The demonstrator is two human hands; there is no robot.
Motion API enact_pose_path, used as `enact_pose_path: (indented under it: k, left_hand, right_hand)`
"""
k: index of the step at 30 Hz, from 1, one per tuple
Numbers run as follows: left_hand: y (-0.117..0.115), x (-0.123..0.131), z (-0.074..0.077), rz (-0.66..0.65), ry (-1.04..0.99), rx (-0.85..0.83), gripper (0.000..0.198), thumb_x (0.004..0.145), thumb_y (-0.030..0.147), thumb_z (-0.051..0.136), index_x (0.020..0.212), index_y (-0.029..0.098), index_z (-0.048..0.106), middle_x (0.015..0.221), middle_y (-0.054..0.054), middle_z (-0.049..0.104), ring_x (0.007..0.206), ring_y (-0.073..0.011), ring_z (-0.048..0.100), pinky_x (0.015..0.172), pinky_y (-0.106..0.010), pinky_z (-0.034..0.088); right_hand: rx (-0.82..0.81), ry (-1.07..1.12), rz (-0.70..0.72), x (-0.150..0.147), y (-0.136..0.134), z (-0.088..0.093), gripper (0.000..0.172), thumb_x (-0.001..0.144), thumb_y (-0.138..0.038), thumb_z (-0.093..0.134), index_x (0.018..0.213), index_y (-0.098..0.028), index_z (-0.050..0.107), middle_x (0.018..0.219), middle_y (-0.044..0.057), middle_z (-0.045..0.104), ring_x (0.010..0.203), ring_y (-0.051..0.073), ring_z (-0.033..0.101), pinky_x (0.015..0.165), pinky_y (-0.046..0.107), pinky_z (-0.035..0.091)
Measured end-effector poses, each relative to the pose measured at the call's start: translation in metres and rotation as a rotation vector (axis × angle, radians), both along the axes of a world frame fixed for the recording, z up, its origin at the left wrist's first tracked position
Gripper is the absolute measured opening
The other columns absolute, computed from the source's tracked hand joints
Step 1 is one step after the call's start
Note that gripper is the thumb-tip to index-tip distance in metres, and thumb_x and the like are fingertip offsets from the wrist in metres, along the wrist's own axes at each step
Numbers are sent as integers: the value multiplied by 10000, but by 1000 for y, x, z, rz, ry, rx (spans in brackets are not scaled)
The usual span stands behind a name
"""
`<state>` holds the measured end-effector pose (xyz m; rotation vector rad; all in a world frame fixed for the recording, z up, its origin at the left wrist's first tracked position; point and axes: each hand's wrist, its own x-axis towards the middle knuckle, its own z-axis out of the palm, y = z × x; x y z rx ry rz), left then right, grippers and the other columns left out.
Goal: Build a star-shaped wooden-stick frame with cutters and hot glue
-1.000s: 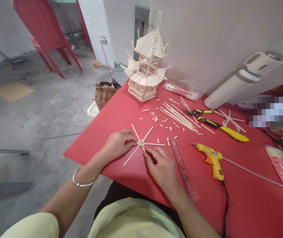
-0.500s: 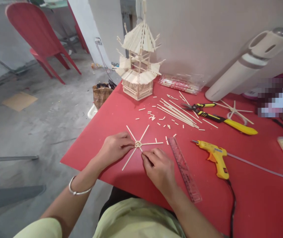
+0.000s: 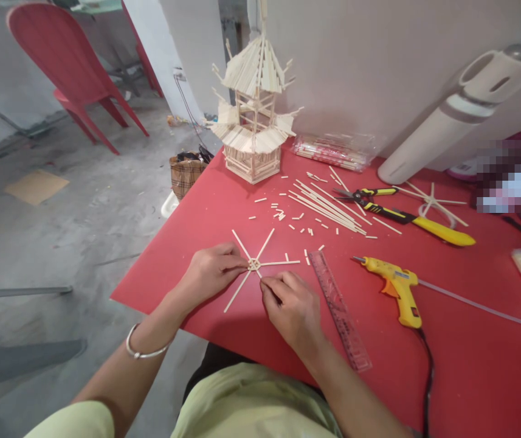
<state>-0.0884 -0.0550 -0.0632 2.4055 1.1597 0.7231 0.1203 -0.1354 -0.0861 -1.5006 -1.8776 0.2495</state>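
Observation:
A star of thin wooden sticks (image 3: 255,264) lies flat on the red table (image 3: 461,365), its spokes joined at a small hub. My left hand (image 3: 212,269) pinches the left spoke beside the hub. My right hand (image 3: 291,306) pinches the lower right spoke just below the hub. A clear red ruler (image 3: 340,311) lies right of my right hand. Beyond it rests a yellow glue gun (image 3: 394,288) with a black cord. Loose long sticks (image 3: 326,208) and short cut pieces are scattered further back.
A stick-built pagoda model (image 3: 254,121) stands at the table's far left corner by the wall. Yellow-handled cutters (image 3: 406,216), a second stick star (image 3: 431,204), packets of sticks (image 3: 335,152) and a white cylinder (image 3: 461,112) lie at the back. A red chair (image 3: 73,73) stands on the floor.
The view has shifted slightly; my hands stay on the stick star in the same grip, and nothing on the table has moved.

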Motion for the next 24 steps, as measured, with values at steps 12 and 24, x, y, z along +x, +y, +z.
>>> enact_pose_path:
  k: [12, 24]
  left_hand:
    - [0, -1, -1, 3, 3, -13, 192, 973, 279, 642, 937, 256, 829, 859, -10, 728, 722, -99, 672, 632, -187, 460]
    - [-1, -1, -3, -24, 19, 51, 223, 997, 290, 610, 947, 247, 823, 858, -14, 727, 700, -90, 660, 618, -182, 451]
  right_hand:
    - [14, -4, -6, 0, 1, 2, 198, 959, -170, 597, 909, -246, 773, 789, 20, 689, 767, 154, 627, 724, 268, 454]
    - [3, -9, -2, 0, 0, -1, 205, 974, -187, 585, 929, -242, 778, 790, 17, 687, 769, 155, 627, 730, 281, 456]
